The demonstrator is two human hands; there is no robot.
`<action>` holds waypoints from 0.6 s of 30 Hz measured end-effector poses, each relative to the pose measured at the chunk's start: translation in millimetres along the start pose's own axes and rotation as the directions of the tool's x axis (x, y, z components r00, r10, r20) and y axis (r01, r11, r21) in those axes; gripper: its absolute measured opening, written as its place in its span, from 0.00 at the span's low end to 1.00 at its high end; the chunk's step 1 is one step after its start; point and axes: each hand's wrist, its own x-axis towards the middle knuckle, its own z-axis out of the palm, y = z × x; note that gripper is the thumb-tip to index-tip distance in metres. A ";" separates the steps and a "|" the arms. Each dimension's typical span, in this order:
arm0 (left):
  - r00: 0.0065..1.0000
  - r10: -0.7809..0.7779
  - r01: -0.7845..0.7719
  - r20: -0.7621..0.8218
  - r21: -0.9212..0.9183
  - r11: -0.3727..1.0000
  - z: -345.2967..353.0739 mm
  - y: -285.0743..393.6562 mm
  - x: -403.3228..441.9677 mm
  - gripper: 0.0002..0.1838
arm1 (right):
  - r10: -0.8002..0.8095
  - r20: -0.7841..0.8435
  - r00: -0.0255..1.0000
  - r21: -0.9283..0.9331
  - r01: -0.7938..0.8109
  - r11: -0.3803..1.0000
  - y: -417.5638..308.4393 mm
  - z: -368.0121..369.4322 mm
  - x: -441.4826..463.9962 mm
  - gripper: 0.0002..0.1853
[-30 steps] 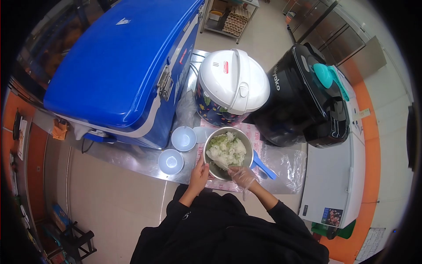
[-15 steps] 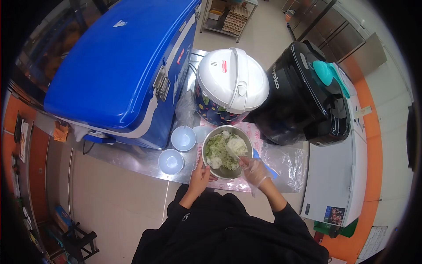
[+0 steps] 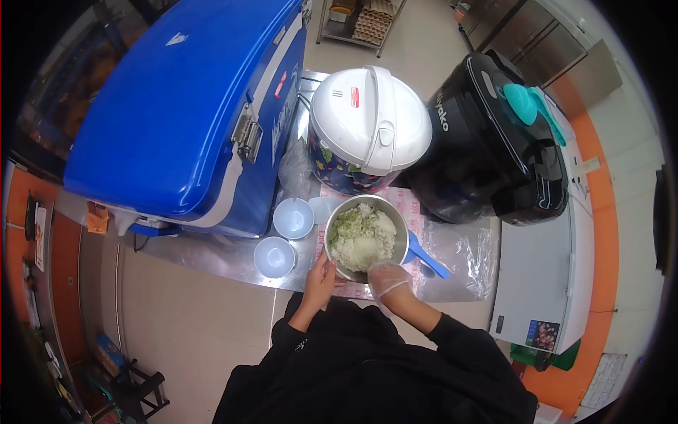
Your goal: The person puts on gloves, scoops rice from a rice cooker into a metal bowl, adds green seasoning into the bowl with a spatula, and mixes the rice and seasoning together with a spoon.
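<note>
A steel mixing bowl stands on the pink-printed sheet in front of me, holding white rice mixed with shredded green pieces. My left hand grips the bowl's near-left rim, thumb up along the wall. At the near-right rim is my right hand, in a clear plastic glove and closed round the handle of a pale rice paddle. The paddle's blade is down in the rice and blurred. Right of the bowl lies a blue spoon-like utensil, partly hidden behind the rim.
Two light-blue bowls sit left of the mixing bowl. Behind it stand a white-lidded rice cooker and a black Miyako cooker with a turquoise scoop on top. A large blue cooler box takes up the left side.
My right hand has moved down and left along the rim, with the paddle now lower in the bowl. The rice and greens look more mixed. My left hand stays on the rim.
</note>
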 end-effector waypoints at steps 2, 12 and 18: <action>1.000 0.010 -0.011 -0.025 -0.019 1.000 0.6 -5.6 2.6 0.27 | -0.017 0.102 0.995 -0.053 0.022 0.998 12.2 -12.6 0.0 0.09; 0.969 0.246 -0.203 -0.031 0.471 0.858 -3.6 9.6 3.6 0.30 | -0.113 -0.014 0.993 -0.582 0.084 0.809 57.6 -87.1 20.9 0.07; 0.997 0.066 -0.059 -0.027 0.216 0.974 -1.1 15.1 6.7 0.31 | -0.435 0.033 0.900 -0.694 0.333 0.638 79.1 -35.2 62.3 0.08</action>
